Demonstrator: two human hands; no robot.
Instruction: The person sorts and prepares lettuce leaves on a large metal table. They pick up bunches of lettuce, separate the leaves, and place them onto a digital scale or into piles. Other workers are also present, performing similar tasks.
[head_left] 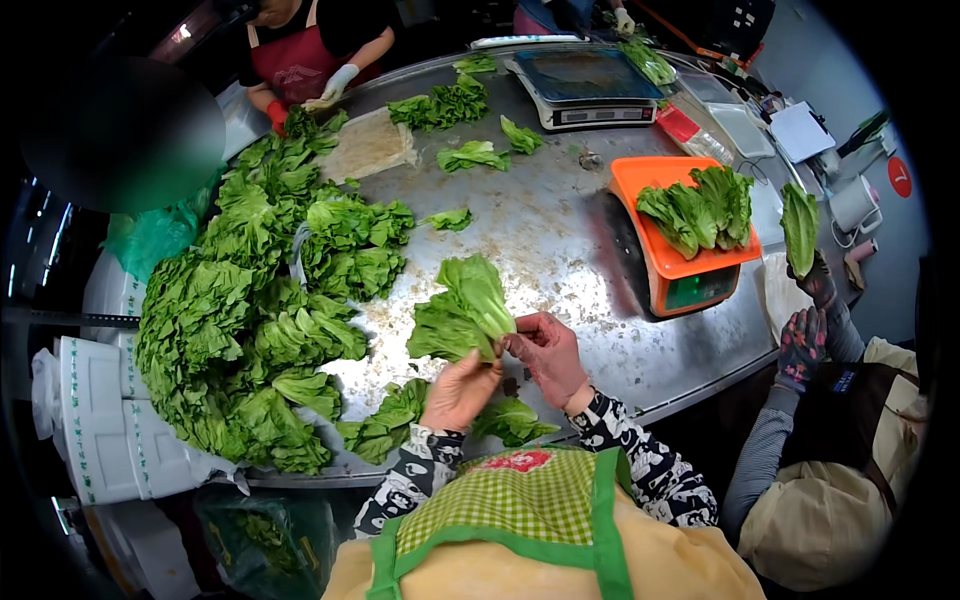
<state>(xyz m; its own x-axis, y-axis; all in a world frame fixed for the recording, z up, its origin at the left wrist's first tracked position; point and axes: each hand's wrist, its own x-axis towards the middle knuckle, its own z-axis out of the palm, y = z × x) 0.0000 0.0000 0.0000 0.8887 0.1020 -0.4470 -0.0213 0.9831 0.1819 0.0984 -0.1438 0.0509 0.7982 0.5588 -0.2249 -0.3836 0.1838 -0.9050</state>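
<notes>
A small green lettuce head (pixel 468 295) is held over the metal table, its pale stem end toward me. My right hand (pixel 552 362) is closed round that stem end. Beside it my left hand (pixel 464 388) has fingers and thumb pinched on a lower outer leaf of the same lettuce. Loose leaves lie on the table under my wrists, one bunch (pixel 388 422) left of my left hand and another leaf (pixel 513 422) between my forearms. To the left rises a large pile of lettuce (pixel 215 320).
An orange-topped scale (pixel 640 190) with lettuce on it stands right of centre; a second scale (pixel 585 80) is farther back. At right a gloved co-worker's hand (pixel 802 345) is near, another lettuce (pixel 798 230) raised. A person in a red apron (pixel 300 60) works at far left. White foam boxes (pixel 95 420) stand left.
</notes>
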